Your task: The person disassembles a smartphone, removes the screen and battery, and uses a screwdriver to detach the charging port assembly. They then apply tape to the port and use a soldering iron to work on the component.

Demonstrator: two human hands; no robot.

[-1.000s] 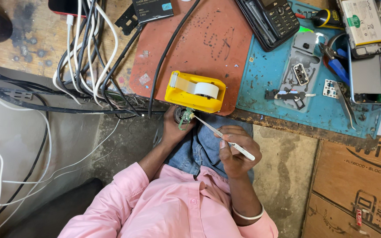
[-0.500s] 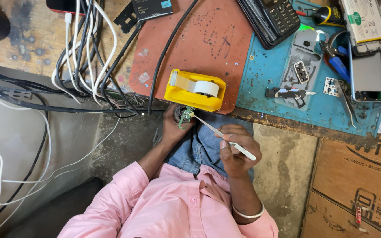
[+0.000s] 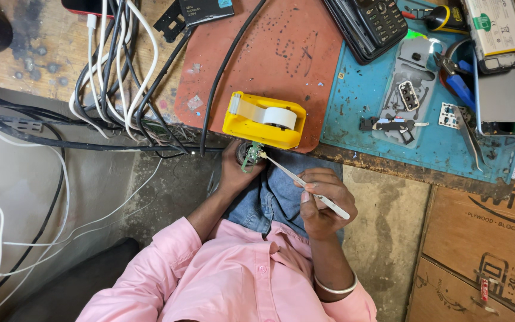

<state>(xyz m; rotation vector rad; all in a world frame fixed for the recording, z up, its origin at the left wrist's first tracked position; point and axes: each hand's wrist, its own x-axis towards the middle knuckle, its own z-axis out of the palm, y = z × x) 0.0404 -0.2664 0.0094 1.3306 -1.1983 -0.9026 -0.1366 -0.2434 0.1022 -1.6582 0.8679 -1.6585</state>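
Green, small circuit board (image 3: 250, 156) pinched in left hand (image 3: 233, 173); right hand (image 3: 320, 206) grips tweezers (image 3: 305, 185) touching it.

My table (image 3: 43, 56) carries a red mat (image 3: 281, 53), a blue mat (image 3: 359, 101), tangled cables (image 3: 114, 71) and a yellow tape dispenser (image 3: 263, 119).

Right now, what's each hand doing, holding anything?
Left hand: closed on a small green circuit board.
Right hand: closed on slim tweezers, tip at the board.
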